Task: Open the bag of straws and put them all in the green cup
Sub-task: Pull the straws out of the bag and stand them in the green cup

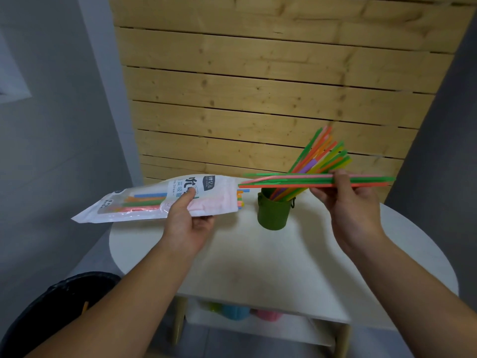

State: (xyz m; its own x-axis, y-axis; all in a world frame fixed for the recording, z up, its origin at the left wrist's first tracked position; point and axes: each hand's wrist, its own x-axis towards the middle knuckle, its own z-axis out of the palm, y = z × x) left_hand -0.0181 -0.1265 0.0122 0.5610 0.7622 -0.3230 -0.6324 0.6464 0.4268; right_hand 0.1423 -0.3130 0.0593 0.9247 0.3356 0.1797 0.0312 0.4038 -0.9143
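Note:
My left hand (187, 220) holds a white plastic straw bag (134, 202) flat above the table's left edge, its open mouth facing right with several coloured straws still inside. My right hand (346, 200) pinches a small bunch of straws (296, 180) held level, just outside the bag's mouth and right above the green cup (273, 213). The cup stands upright on the white table and holds several green, orange, yellow and purple straws (322, 153) that lean to the upper right.
The round white table (258, 267) has a lower shelf with blue and pink cups (237, 312). A wooden slat wall (258, 86) rises behind it. A dark bin (59, 308) sits at the lower left on the grey floor.

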